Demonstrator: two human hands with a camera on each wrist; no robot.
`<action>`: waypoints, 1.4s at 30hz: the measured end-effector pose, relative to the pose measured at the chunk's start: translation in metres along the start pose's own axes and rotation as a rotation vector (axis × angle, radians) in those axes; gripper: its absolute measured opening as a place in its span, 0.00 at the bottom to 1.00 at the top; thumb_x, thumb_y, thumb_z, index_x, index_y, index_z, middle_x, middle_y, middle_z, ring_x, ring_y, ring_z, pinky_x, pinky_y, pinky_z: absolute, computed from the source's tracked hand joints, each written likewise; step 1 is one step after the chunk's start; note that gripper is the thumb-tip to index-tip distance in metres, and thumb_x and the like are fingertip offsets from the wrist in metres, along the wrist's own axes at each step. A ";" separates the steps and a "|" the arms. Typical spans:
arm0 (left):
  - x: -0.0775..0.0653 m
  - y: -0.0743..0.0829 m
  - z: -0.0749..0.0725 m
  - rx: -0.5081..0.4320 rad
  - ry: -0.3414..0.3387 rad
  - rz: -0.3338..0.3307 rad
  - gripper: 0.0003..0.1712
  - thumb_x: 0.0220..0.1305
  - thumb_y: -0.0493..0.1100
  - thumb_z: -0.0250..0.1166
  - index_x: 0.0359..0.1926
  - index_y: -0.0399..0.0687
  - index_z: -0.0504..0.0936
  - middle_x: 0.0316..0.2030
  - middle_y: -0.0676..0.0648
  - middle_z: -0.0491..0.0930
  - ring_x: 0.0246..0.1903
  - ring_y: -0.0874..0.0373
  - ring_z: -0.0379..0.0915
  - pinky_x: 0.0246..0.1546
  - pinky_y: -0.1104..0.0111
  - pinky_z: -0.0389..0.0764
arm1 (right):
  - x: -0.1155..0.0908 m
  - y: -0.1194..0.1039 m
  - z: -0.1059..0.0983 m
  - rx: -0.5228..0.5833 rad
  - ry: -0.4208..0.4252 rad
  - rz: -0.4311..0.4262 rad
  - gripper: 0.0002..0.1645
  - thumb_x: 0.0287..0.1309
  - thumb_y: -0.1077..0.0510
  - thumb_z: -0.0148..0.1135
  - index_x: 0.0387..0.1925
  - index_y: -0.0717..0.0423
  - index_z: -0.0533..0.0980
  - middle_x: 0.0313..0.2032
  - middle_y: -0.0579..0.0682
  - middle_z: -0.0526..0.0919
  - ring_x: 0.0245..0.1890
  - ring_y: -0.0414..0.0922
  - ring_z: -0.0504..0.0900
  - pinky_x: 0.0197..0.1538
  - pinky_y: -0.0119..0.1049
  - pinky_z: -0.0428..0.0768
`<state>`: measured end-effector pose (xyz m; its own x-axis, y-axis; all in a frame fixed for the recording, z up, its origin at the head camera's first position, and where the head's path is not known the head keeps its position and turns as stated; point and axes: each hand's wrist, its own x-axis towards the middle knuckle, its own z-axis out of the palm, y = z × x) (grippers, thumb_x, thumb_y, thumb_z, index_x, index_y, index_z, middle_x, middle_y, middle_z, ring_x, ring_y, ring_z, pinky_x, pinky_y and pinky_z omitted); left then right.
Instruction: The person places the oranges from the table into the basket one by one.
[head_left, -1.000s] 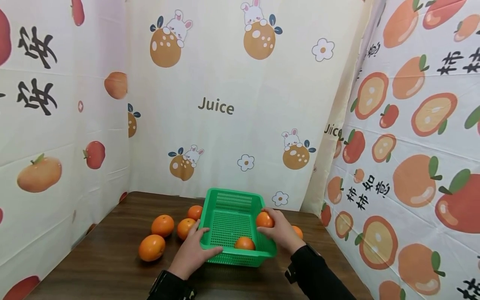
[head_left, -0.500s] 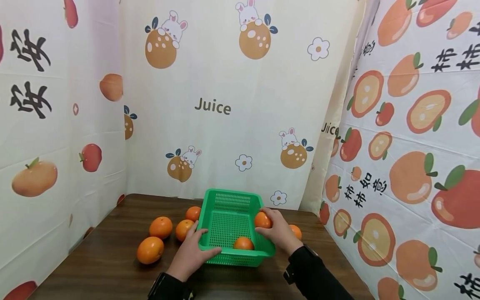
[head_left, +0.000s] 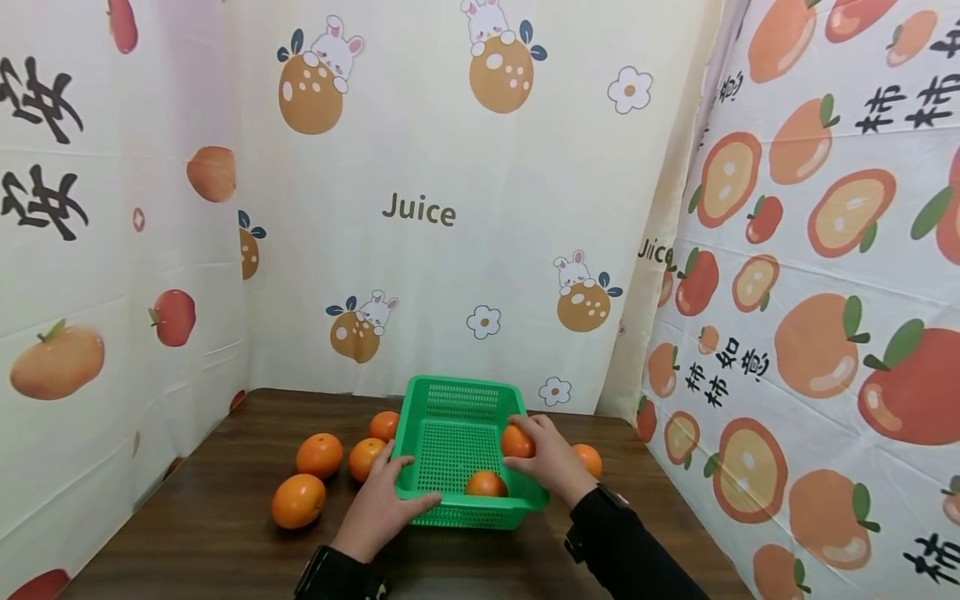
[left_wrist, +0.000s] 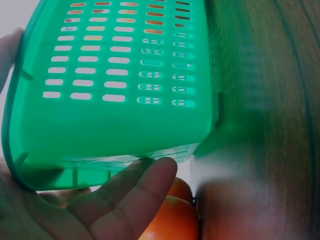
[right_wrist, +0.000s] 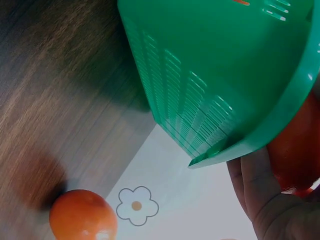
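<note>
My left hand (head_left: 375, 510) grips the near left corner of a green plastic basket (head_left: 472, 516), thumb at the front rim. In the left wrist view, its fingers (left_wrist: 137, 202) lie along the outside of the perforated wall. My right hand (head_left: 553, 464) holds an orange (head_left: 517, 442) over the basket's right side, inside the rim as seen from the head. From the right wrist, that held orange (right_wrist: 300, 147) is partly hidden behind the basket rim (right_wrist: 287, 117). One orange (head_left: 486, 484) sits in the basket near the front wall.
Several oranges (head_left: 298, 501) lie on the dark wooden table (head_left: 202, 546) left of the basket, two close against its side. Another orange (head_left: 588, 459) lies to the right, behind my right hand. Printed cloth (head_left: 420, 275) hangs around the table's back and sides.
My right hand has brought its orange slightly left, from over the basket's right rim to inside it. My left hand keeps its grip. The head view has shifted a little.
</note>
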<state>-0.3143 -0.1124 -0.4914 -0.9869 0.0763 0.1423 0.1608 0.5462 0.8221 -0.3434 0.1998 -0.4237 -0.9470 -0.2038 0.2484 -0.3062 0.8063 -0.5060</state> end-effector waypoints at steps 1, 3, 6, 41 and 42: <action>0.000 0.000 0.000 -0.003 -0.001 0.000 0.56 0.52 0.76 0.77 0.71 0.46 0.77 0.84 0.34 0.50 0.78 0.30 0.58 0.66 0.34 0.74 | -0.001 -0.001 0.000 0.003 0.003 0.001 0.42 0.62 0.44 0.78 0.75 0.42 0.72 0.66 0.54 0.73 0.50 0.49 0.81 0.52 0.47 0.86; 0.000 -0.001 0.000 -0.003 -0.002 0.002 0.56 0.52 0.76 0.77 0.72 0.45 0.77 0.84 0.33 0.50 0.78 0.30 0.58 0.66 0.35 0.74 | -0.002 -0.003 0.000 0.007 0.006 0.008 0.42 0.63 0.44 0.77 0.75 0.41 0.72 0.67 0.54 0.72 0.50 0.49 0.81 0.52 0.47 0.86; 0.000 -0.001 0.000 0.003 -0.002 0.002 0.57 0.52 0.76 0.76 0.72 0.45 0.76 0.84 0.33 0.50 0.78 0.30 0.58 0.66 0.34 0.73 | -0.003 -0.005 0.000 0.006 0.005 0.008 0.40 0.65 0.43 0.76 0.75 0.40 0.72 0.68 0.54 0.72 0.50 0.48 0.81 0.52 0.48 0.86; 0.002 -0.003 0.001 -0.026 -0.018 -0.007 0.59 0.52 0.77 0.76 0.74 0.45 0.74 0.85 0.35 0.47 0.80 0.31 0.55 0.68 0.35 0.72 | 0.005 -0.017 0.004 -0.143 -0.087 -0.064 0.38 0.62 0.50 0.78 0.72 0.43 0.77 0.60 0.51 0.76 0.46 0.45 0.78 0.49 0.41 0.83; 0.001 -0.003 0.002 -0.027 -0.017 -0.006 0.59 0.52 0.77 0.76 0.73 0.45 0.75 0.85 0.35 0.47 0.79 0.31 0.55 0.68 0.35 0.72 | 0.005 -0.018 0.004 -0.143 -0.099 -0.058 0.38 0.62 0.50 0.79 0.72 0.43 0.77 0.60 0.51 0.76 0.45 0.44 0.78 0.49 0.41 0.82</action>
<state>-0.3161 -0.1122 -0.4943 -0.9879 0.0874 0.1279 0.1548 0.5238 0.8376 -0.3434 0.1820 -0.4165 -0.9353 -0.3002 0.1873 -0.3502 0.8609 -0.3690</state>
